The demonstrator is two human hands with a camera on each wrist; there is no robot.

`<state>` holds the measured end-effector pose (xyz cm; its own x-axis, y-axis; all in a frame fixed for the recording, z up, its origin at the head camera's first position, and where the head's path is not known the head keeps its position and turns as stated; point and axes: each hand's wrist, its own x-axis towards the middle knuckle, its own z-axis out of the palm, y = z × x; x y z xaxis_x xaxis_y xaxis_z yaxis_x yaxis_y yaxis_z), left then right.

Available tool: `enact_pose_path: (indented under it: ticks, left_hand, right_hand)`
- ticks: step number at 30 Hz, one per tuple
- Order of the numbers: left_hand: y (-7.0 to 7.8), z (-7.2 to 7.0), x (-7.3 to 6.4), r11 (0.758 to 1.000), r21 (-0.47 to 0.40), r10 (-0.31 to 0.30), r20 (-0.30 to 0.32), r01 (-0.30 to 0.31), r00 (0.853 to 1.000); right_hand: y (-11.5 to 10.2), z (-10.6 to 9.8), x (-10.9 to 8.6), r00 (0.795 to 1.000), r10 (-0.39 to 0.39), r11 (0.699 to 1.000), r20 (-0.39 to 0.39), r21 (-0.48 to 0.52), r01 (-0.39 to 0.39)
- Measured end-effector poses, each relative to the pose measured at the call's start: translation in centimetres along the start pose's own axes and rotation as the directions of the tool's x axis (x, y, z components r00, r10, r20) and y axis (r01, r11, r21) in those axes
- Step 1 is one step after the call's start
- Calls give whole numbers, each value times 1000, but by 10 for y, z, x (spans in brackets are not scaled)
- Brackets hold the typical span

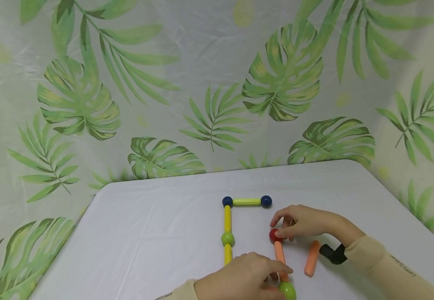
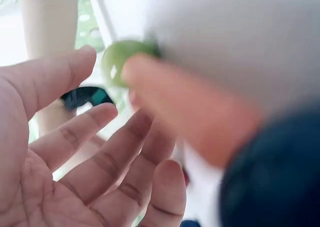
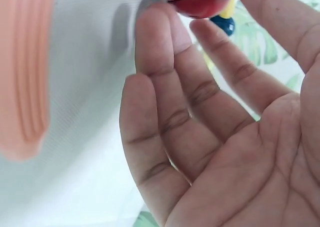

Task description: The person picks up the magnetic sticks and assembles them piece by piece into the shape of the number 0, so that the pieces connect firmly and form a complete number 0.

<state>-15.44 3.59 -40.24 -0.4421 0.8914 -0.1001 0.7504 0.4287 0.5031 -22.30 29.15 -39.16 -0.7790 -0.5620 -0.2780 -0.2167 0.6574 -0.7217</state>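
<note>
In the head view, my right hand (image 1: 307, 221) has its thumb on a red ball (image 1: 273, 235). The ball sits between thumb and fingertips (image 3: 155, 32) in the right wrist view. An orange rod (image 1: 279, 252) runs from it toward a light green ball (image 1: 287, 290). My left hand (image 1: 245, 277) is beside that green ball, index finger reaching across the rod. Its fingers look loosely extended in the left wrist view, around the green ball (image 2: 117, 62) without a visible grip. Another orange rod (image 2: 185, 107) leads from there to a dark blue ball (image 2: 280, 177) close to the camera.
Dark blue balls (image 1: 227, 202) joined by a yellow-green rod (image 1: 247, 201) lie farther back. Yellow rods (image 1: 227, 218) and a green ball (image 1: 228, 238) continue toward me. A loose orange rod (image 1: 312, 258) lies by the right wrist, which wears a black device (image 1: 333, 254).
</note>
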Motion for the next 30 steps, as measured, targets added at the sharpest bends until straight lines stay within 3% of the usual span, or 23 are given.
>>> enact_pose_path:
  ticks: [7,10,14,18,23,26,30]
  left_hand:
    - [-1,-41,9,994,105,1,-84,8,996]
    - [-8,-58,15,991,118,-43,-138,60,990]
    - [-25,-74,24,978,136,-121,-238,157,964]
    - [-50,-81,36,960,153,-174,-322,233,930]
    - [-79,-87,49,929,163,-256,-368,333,894]
    - [-93,-90,55,913,183,-279,-372,364,886]
    - [-106,-93,61,907,203,-282,-363,370,888]
  right_hand:
    - [-1,-8,-19,996,0,996,-94,-90,-9]
    - [0,-10,-28,992,12,993,-128,-117,-28]
    - [2,-11,-41,980,54,985,-190,-151,-83]
    - [7,-11,-53,958,106,972,-267,-176,-157]
    - [16,-7,-62,928,202,950,-313,-169,-263]
    - [22,-3,-65,919,243,939,-312,-163,-304]
    - [29,0,-67,914,254,934,-317,-166,-317]
